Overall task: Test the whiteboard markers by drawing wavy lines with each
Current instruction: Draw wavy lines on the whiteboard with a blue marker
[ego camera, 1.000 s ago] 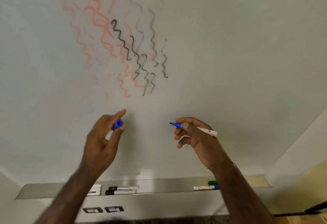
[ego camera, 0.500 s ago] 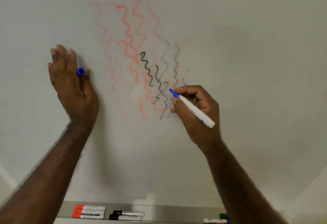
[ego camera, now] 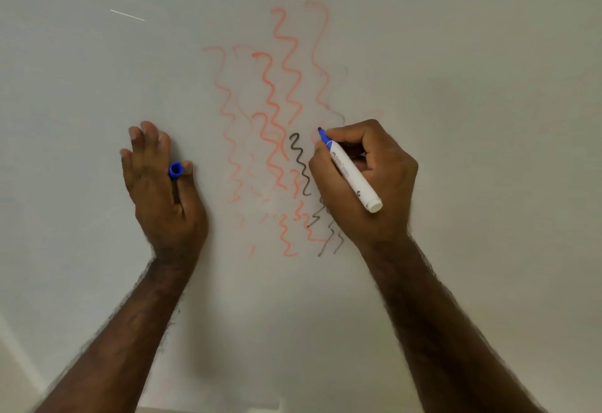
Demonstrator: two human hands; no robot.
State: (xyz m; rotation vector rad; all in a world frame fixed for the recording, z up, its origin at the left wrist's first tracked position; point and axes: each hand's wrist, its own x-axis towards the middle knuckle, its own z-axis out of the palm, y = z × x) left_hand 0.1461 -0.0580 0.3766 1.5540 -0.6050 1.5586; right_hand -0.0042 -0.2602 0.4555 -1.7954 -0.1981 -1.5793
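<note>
My right hand (ego camera: 368, 181) grips a white marker with a blue tip (ego camera: 350, 171); the tip touches the whiteboard (ego camera: 472, 119) just right of a dark wavy line (ego camera: 301, 165). Orange wavy lines (ego camera: 277, 103) and fainter grey ones cover the middle of the board. My left hand (ego camera: 159, 184) rests against the board to the left, pinching the blue cap (ego camera: 176, 170) between thumb and forefinger, with the other fingers stretched up.
The whiteboard fills nearly the whole view. Light streaks reflect at its top left (ego camera: 127, 15). A wall edge shows at the bottom left corner (ego camera: 16, 363).
The view has tilted up, so the marker tray has dropped out of sight. My right hand carried the blue marker up to the lines and set its tip on the board. My left hand went to the board.
</note>
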